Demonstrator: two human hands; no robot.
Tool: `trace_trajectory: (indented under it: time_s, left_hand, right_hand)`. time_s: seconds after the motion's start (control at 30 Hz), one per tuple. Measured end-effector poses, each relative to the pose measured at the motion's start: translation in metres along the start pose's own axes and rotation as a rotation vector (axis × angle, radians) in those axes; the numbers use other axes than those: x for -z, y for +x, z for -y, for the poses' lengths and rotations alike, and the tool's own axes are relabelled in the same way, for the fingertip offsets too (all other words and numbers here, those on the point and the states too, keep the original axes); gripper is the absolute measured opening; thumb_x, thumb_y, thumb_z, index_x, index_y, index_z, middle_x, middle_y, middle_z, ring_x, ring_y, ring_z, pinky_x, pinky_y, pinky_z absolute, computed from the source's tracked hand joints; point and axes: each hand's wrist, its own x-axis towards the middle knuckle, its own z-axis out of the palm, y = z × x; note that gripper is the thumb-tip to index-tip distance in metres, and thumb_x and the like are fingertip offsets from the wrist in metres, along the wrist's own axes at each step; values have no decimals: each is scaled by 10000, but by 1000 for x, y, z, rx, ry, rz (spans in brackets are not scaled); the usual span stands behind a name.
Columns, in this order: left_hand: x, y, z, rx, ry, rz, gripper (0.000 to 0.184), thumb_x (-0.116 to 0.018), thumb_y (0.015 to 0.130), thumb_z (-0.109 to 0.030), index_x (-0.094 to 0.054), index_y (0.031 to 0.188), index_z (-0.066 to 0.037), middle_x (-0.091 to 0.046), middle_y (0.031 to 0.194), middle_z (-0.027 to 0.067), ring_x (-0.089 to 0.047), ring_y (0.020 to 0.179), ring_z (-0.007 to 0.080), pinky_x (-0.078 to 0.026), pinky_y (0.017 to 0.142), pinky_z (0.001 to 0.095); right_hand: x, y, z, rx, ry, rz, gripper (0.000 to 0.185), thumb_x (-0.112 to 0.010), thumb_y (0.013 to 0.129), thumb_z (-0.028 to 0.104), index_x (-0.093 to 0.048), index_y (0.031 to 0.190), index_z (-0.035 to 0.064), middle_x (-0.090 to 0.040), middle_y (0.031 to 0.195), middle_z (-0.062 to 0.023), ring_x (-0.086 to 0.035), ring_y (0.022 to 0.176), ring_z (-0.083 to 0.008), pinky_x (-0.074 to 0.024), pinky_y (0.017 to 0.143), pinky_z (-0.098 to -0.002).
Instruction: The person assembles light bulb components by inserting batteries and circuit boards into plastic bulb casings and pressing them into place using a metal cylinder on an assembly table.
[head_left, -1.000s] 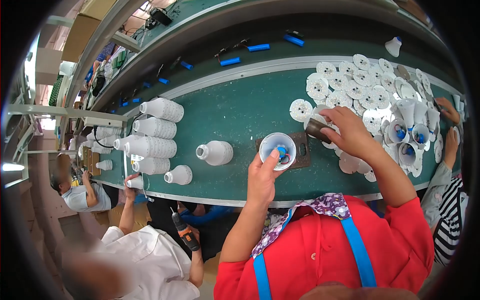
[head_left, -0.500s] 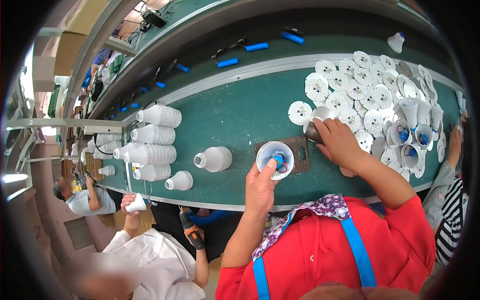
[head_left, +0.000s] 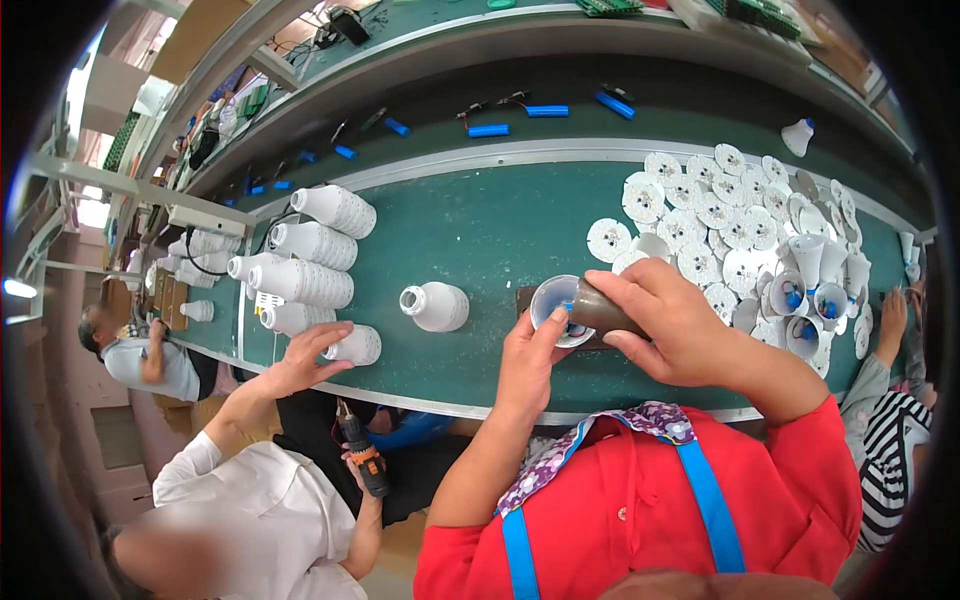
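My left hand [head_left: 526, 368] grips a white bulb housing [head_left: 544, 296], its wide mouth facing me and the thumb reaching inside to a blue part [head_left: 572, 309]. In my right hand [head_left: 672, 322] is a brown cylinder [head_left: 606, 311], held sideways with its end at the mouth of the housing. Whether the cylinder touches the blue part I cannot tell. Beneath both hands lies a dark metal plate [head_left: 524, 297], mostly covered. Left of them, a short stack of white housings [head_left: 438, 307] lies on its side on the green table [head_left: 500, 220].
White round LED boards [head_left: 712, 212] are heaped at the right, with several housings [head_left: 786, 292] on them. Stacked housings [head_left: 318, 280] lie at left, where a co-worker's hand [head_left: 300, 360] reaches; that person also holds a drill [head_left: 364, 455]. Blue cylinders [head_left: 547, 112] line the back shelf.
My right hand has brought the brown cylinder left from beside the boards to the housing's mouth. The co-worker's hand has moved up to the stacked housings, and the single housing it held no longer shows.
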Motion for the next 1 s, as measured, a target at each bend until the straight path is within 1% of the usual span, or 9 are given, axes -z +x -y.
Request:
trace_trajectory:
  time_s: [0.17,0.37,0.47,0.5,0.6,0.7,0.77,0.87,1.0]
  left_hand:
    - [4,2,4,-14,-23,18,290,-518,903,-194,-524,1147,-37,-576,1040,43,-562,944,124,-476,823,295]
    - [4,1,2,-14,10,32,290,-493,912,-213,-528,1156,-59,-577,1047,29,-562,929,109,-465,791,278]
    - [6,1,5,-6,31,30,296,-488,913,-232,-529,1158,-71,-578,1045,21,-561,919,99,-457,767,265]
    - [6,2,6,-8,36,33,298,-487,913,-238,-529,1158,-75,-579,1044,19,-561,916,96,-454,760,260]
    - [4,1,6,-14,35,14,314,-468,928,-274,-524,1158,-68,-581,1033,22,-561,908,96,-460,775,264]
    - [6,1,8,-50,36,68,408,-388,941,-406,-491,1190,-99,-572,1064,31,-556,963,125,-453,800,307]
    - [4,-1,3,-38,-17,84,468,-343,942,-460,-488,1194,-93,-568,1074,37,-554,964,129,-450,801,303]
    - [2,-2,2,-30,-4,79,538,-298,938,-514,-481,1204,-84,-561,1092,44,-548,970,136,-447,802,299]
    - [5,1,4,-47,57,80,587,-276,931,-545,-473,1215,-71,-551,1113,51,-540,980,144,-445,799,294]
  right_hand:
    - [-1,9,15,21,-209,61,551,-689,709,157,-466,1201,48,-497,868,-144,-511,792,-304,-439,657,-388]
    - [5,16,22,46,-227,6,513,-691,705,158,-491,1166,56,-500,864,-155,-518,798,-313,-439,658,-389]
    - [-2,15,19,-27,-274,133,517,-691,699,151,-499,1171,61,-502,863,-154,-517,798,-313,-436,664,-386]
    - [-1,16,18,-16,-274,125,515,-691,698,148,-502,1170,62,-501,860,-153,-515,795,-312,-434,660,-385]
    - [3,17,18,15,-255,77,510,-690,695,144,-509,1165,68,-497,847,-149,-511,786,-308,-428,653,-383]
    - [9,20,27,42,-204,-28,499,-688,696,145,-514,1159,77,-494,838,-146,-509,784,-306,-423,650,-384]
    - [11,23,30,69,-182,-87,491,-686,696,144,-518,1153,81,-494,838,-145,-507,784,-304,-422,650,-386]
    - [-5,20,24,51,-319,135,505,-691,684,127,-524,1160,88,-496,841,-140,-500,774,-298,-419,654,-384]
    - [5,26,31,85,-233,42,482,-682,695,141,-528,1149,90,-495,828,-143,-503,769,-302,-410,636,-388]
